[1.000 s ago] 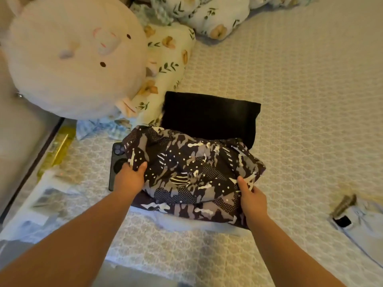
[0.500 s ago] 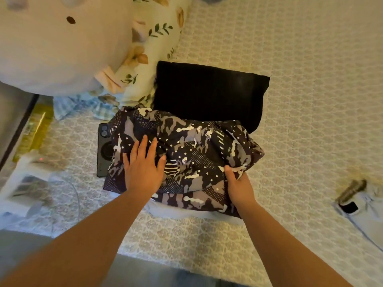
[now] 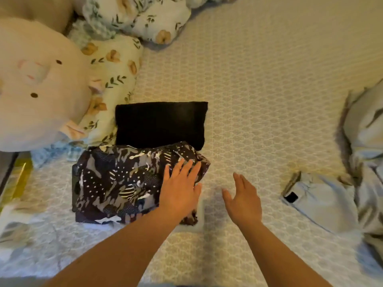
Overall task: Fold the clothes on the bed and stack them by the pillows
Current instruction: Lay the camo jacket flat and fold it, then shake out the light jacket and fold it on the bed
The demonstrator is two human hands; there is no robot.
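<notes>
Fingers of the left hand [image 3: 179, 192] lie straight and flat on the right end of the patterned garment [image 3: 124, 183]; half a second ago this hand pressed nearer the garment's left side. The right hand [image 3: 242, 200], which then pinched the garment's right edge, has let go and hangs spread above the bedspread [image 3: 259, 90], holding nothing. The garment sits folded, overlapping the near edge of a folded black garment [image 3: 161, 123] just beside the floral pillow [image 3: 112, 83]. A plush toy [image 3: 39, 85] rests at left. Unfolded pale clothes [image 3: 331, 201] lie well apart at right.
</notes>
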